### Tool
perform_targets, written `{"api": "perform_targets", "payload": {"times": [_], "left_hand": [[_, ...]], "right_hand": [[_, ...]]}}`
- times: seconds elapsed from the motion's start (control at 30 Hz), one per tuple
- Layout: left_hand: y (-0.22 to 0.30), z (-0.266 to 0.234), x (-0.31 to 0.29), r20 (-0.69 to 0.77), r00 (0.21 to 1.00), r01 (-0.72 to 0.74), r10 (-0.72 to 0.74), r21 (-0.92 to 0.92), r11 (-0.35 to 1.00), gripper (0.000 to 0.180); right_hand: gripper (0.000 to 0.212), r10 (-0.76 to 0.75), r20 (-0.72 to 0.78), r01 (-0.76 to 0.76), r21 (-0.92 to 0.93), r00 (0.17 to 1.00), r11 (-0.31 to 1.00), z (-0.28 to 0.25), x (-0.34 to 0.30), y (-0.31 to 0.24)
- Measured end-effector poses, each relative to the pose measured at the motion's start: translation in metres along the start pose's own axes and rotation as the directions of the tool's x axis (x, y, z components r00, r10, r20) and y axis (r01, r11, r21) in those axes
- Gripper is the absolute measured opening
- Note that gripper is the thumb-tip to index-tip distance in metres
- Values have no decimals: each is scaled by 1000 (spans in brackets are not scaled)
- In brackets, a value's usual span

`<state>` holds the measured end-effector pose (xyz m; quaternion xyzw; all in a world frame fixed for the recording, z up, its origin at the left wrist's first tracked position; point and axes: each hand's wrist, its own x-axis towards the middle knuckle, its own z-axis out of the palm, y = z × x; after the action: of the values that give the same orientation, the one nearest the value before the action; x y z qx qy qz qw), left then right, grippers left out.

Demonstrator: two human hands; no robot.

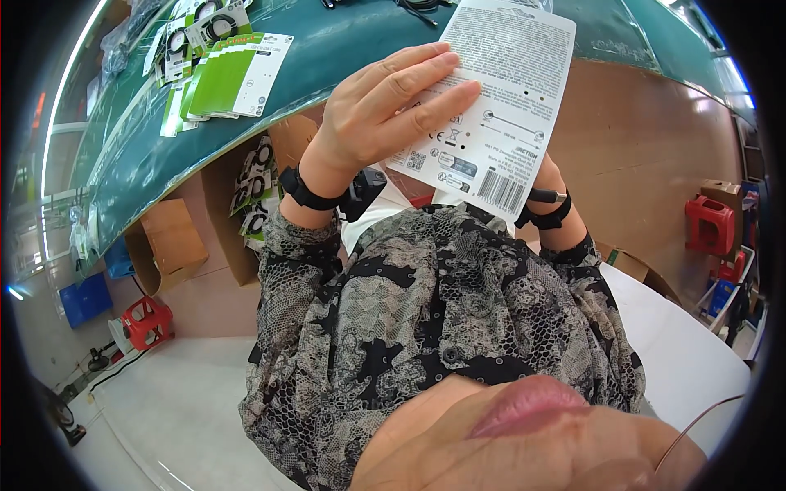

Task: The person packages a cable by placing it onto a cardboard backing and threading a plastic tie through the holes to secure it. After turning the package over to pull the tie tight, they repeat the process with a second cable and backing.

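A white packaging card (508, 82) is held up in front of me, its back turned toward me. Small print, a line drawing of a cable and a barcode cover this side. My left hand (385, 102) lies across the card's left part, with its fingers stretched out over the surface; its thumb cannot be made out. Behind the card's lower right edge is my right hand (550, 175). Only a bit of it near the wrist shows, and the card hides its fingers. Whatever is on the card's far side is out of sight.
A green-covered table (327, 41) stretches ahead. On its left lie a fanned row of green-and-white cards (237, 78) and several carded black cables (217, 24). Below the edge, a cardboard box (221, 192) holds more carded cables (258, 184). Red stools (147, 322) stand at both sides.
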<state>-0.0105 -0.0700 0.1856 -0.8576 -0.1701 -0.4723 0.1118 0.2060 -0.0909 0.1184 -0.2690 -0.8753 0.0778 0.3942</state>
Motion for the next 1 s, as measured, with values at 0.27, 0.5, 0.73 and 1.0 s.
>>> {"api": "perform_targets", "payload": {"times": [0.27,0.5,0.73,1.0], "left_hand": [[-5,0,-1,39,998,-51,51,7,999,37],[-5,-1,0,46,997,-67,66,15,998,37],[-8,8,-12,35,999,-37,37,-12,999,40],[12,50,-30,-41,564,554,-825,-722,414,18]], "right_hand": [[47,-87,-55,81,-107,995,991,-3,-1,-5],[32,166,21,-166,252,986,953,-5,-7,-7],[12,-132,-264,157,76,955,985,-16,14,-21],[15,478,-363,-275,487,800,829,-10,43,-30]]}}
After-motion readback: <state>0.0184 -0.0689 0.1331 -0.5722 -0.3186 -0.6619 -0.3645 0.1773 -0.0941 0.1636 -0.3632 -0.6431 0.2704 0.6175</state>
